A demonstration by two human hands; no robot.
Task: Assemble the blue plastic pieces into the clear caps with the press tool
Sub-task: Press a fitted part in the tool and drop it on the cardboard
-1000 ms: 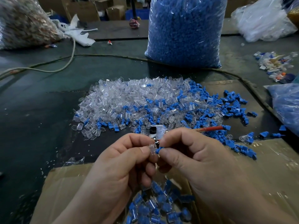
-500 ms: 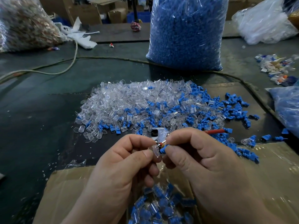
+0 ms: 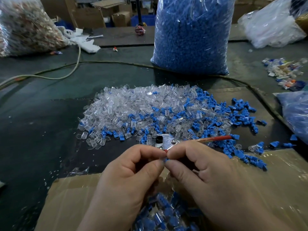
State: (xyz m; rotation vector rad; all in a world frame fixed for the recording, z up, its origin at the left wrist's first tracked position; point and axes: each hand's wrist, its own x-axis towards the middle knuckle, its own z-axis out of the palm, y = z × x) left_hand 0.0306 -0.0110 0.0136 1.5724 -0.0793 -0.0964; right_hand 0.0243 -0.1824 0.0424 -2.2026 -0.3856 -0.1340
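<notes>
Nearest, blue-filled caps in the cardboard box are half hidden under the wrists and cut off by the frame's edge. Above them the left hand and right hand pinch one blue piece between meeting fingertips; any cap around it is hidden. Beyond, the press tool lies by the heaped clear caps, its near end behind the fingers.

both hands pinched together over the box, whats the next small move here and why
Probably press the two hands together a touch more, to seat the blue piece in the clear cap. The left hand pinches the cap, the right hand pinches the blue piece, and some blue shows where they meet. The press tool lies unheld just beyond them.
</notes>
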